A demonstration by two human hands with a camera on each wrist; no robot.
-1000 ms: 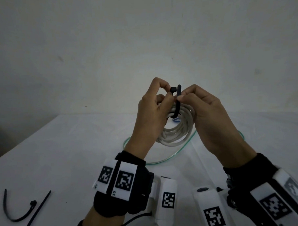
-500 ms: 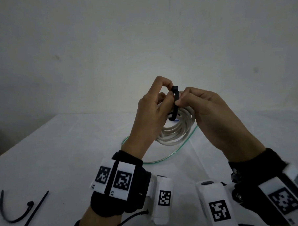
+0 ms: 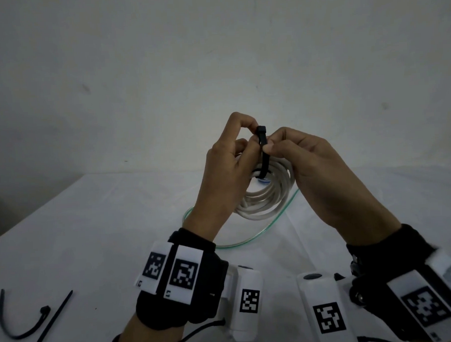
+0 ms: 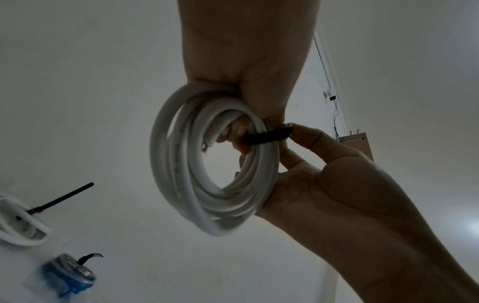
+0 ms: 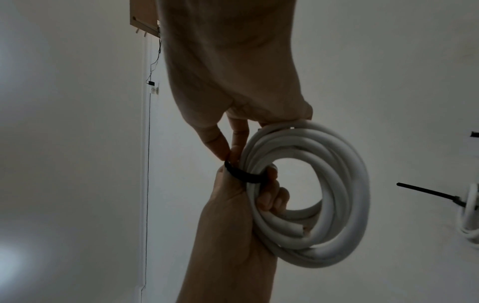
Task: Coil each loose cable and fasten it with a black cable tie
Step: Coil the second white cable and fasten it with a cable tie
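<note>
Plain pale wall (image 3: 214,68) fills the upper half of the head view, with a few small dark marks, dim even light. White-covered table (image 3: 93,241) below it, cloth creased, dark gap at the far left edge beside the wall. Wrist views show a thin dark wire (image 5: 148,164) running down the wall past a small socket (image 5: 154,90), a light wooden board (image 4: 359,143) mounted high up, and a bright blurred glare patch (image 4: 469,227) at the frame edge.
</note>
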